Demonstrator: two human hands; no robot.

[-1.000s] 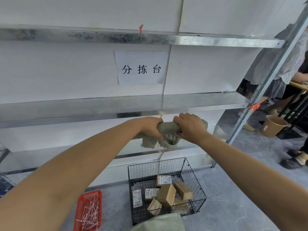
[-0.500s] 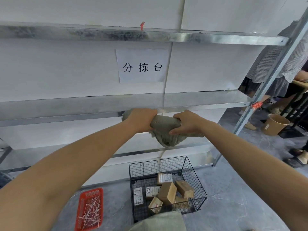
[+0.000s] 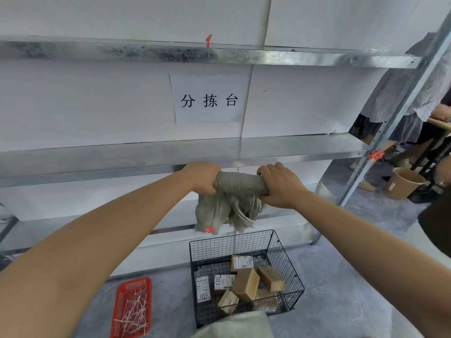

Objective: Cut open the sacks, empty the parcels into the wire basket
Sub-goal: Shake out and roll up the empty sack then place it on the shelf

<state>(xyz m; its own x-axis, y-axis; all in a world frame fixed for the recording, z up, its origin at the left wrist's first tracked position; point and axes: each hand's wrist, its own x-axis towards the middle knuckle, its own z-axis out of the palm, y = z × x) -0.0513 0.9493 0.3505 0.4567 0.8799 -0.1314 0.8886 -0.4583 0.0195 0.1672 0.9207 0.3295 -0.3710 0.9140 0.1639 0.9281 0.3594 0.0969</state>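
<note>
While we've got the grey sack (image 3: pixel 240 182) rolled into a tight tube in front of the metal shelf (image 3: pixel 305 148), our left hand (image 3: pixel 203 176) and right hand (image 3: pixel 280 185) each grip one end, fingers curled round it, with loose fabric dangling underneath. Down on the floor below sits the black wire basket (image 3: pixel 231 245) with the cardboard parcels (image 3: pixel 246 284) piled inside, and a red plastic tray (image 3: pixel 133 284) of thin white strips lies just to its left.

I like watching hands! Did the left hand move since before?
Yes. The left hand, gripping the sack, slid left under the paper sign and rose toward the middle shelf.
</note>
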